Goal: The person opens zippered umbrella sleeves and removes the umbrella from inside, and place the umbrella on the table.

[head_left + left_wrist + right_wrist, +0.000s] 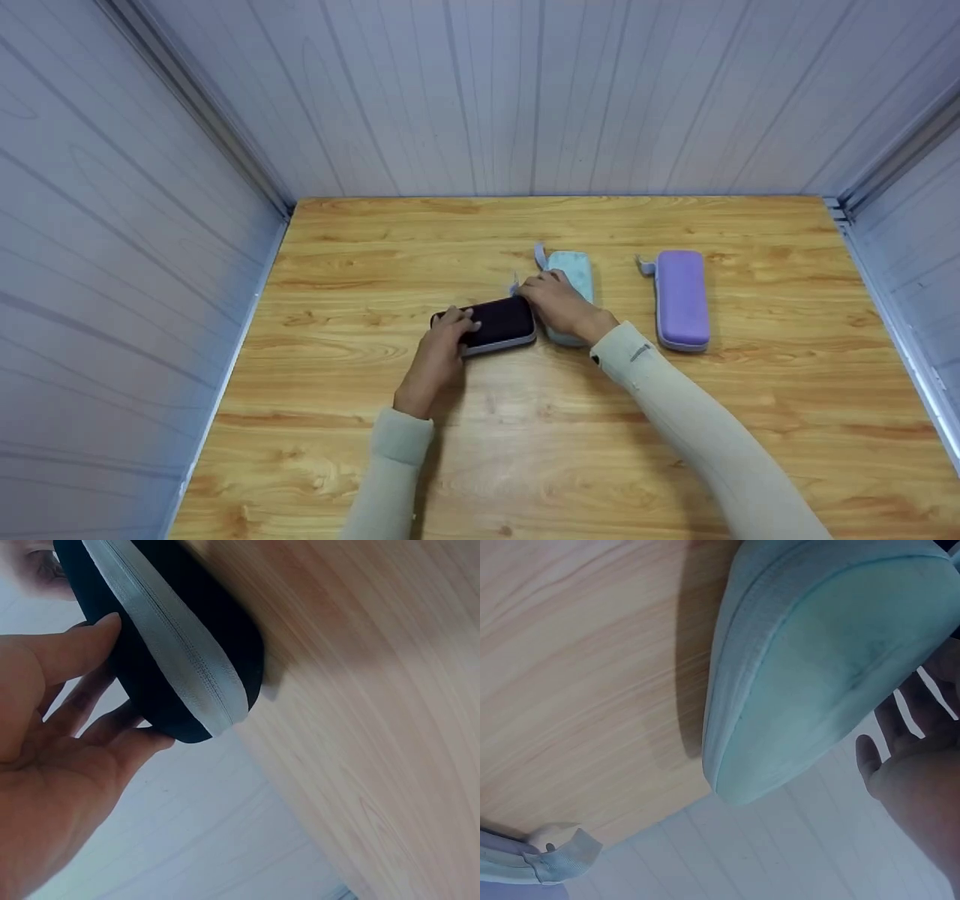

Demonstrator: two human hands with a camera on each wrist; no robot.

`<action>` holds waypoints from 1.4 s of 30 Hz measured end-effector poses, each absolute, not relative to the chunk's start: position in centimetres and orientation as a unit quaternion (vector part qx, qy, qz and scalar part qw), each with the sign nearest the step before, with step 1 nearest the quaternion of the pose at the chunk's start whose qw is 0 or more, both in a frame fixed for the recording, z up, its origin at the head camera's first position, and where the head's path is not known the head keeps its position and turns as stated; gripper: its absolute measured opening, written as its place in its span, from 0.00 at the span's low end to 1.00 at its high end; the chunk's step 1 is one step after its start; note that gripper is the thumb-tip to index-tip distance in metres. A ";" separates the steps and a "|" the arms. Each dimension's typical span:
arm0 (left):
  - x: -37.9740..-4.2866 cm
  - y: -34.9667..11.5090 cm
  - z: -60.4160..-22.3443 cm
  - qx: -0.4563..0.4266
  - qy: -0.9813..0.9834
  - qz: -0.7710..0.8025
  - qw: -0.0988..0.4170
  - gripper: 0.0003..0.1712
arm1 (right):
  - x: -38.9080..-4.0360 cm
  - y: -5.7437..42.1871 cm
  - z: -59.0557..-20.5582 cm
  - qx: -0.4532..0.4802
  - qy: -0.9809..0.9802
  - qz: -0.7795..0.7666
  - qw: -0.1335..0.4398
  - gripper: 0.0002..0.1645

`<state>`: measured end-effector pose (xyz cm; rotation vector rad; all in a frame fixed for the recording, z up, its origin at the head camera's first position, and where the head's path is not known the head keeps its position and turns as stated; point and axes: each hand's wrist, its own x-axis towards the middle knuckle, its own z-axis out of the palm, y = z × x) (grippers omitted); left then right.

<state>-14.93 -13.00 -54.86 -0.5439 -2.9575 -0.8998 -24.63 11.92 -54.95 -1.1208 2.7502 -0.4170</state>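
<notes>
At the left end of the black case (501, 321), which serves as the landmark here, the left hand (436, 354) has hold: its fingers are bent over the top and its thumb is on the side nearest the person. The black case itself sits aslant on the wooden table (337, 367), with a grey zipper band (176, 634) running round its edge. It looks light, with a moulded shell that is stiff but may give a little under pressure; the fabric-like surface should not be slippery, and nothing about it seems fragile. The best hold is probably across the width at the ends, fingers on one long edge and thumb on the other. A small pale strap (514, 287) pokes up at the black case's far right corner. Beside that corner is the right hand (561, 304), fingers partly bent; whether they pinch anything cannot be told, as the tips are hidden.

Just right of the black case, partly under the right hand, is the mint case (574, 271), its loop (540, 256) at the far left corner. It stands closest in the way of any turning to that side. Well apart, farther right of the black case, lies the purple case (682, 298), which blocks nothing
</notes>
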 end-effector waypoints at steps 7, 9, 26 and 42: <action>-15.0 -13.3 -55.0 -0.188 -0.937 -0.295 0.009 0.23 | -24.7 11.7 -55.0 -0.382 0.910 -0.150 0.066 0.19; -15.0 -13.4 -55.1 -0.188 -0.936 -0.298 0.005 0.23 | -24.7 11.5 -55.0 -0.384 0.910 -0.141 0.068 0.19; -14.7 -13.6 -55.3 -0.192 -0.937 -0.293 0.007 0.21 | -25.3 10.6 -55.2 -0.372 0.921 -0.106 0.049 0.14; -14.8 -13.8 -55.5 -0.199 -0.932 -0.301 0.009 0.21 | -25.6 10.7 -55.0 -0.370 0.919 -0.113 0.080 0.19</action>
